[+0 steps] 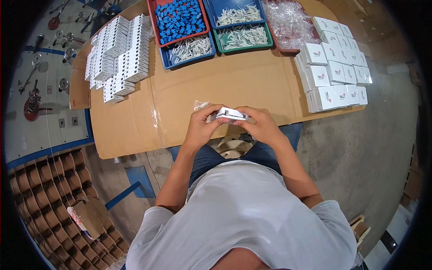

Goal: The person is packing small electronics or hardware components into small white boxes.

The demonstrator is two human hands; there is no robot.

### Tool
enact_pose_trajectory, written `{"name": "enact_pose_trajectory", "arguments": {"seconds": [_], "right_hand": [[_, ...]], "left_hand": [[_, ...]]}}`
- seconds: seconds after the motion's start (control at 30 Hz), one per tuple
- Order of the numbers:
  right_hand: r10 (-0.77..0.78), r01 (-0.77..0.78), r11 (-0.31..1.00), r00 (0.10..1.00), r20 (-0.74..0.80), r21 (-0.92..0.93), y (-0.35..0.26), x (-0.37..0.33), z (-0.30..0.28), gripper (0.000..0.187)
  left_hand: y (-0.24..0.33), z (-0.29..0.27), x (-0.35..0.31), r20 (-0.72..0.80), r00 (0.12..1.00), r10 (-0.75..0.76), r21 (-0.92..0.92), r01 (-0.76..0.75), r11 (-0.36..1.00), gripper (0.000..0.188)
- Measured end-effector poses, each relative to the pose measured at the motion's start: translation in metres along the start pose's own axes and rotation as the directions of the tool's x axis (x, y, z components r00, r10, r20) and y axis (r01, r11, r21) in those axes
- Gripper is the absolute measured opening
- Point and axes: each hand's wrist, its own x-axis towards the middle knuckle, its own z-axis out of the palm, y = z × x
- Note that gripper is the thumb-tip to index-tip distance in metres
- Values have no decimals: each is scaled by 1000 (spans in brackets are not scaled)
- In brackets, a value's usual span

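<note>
Between my two hands, just over the table's near edge, is a small white box (231, 113). My left hand (204, 122) grips its left end with fingers on the far side and thumb on the near side. My right hand (261, 125) pinches its right end in the same manner. A dark slot or gap shows along the side of the box; what is inside cannot be made out. A crumpled bit of clear plastic (200, 105) lies on the cardboard beside my left fingers.
On the cardboard-covered table (189, 85), white boxes (118, 54) stand stacked left, wrapped white boxes (335, 72) right. At the back are trays of blue parts (179, 20), white plugs (240, 37) and clear plastic bags (290, 22). A cardboard divider grid (49, 193) sits lower left.
</note>
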Motion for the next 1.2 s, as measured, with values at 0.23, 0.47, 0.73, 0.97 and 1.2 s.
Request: {"name": "enact_pose_trajectory", "arguments": {"seconds": [0.23, 0.47, 0.73, 0.97, 1.2], "right_hand": [[13, -19, 993, 999, -46, -119, -1, -6, 3, 28], [42, -45, 998, 997, -71, -44, 6, -5, 6, 27], [105, -78, 988, 973, -208, 131, 37, -8, 8, 24], [283, 82, 906, 612, -739, 415, 21, 6, -102, 50], [206, -128, 978, 445, -871, 166, 52, -16, -231, 58]], "left_hand": [[-6, 14, -4, -115, 992, 52, 18, -50, 999, 27], [-8, 2, 4, -6, 998, -63, -3, 63, 998, 27], [-2, 8, 15, 23, 997, 75, 189, -78, 979, 55], [-46, 1, 13, -99, 994, -36, 72, 44, 996, 49], [-47, 18, -2, -16, 995, -95, 237, 96, 967, 40]]}}
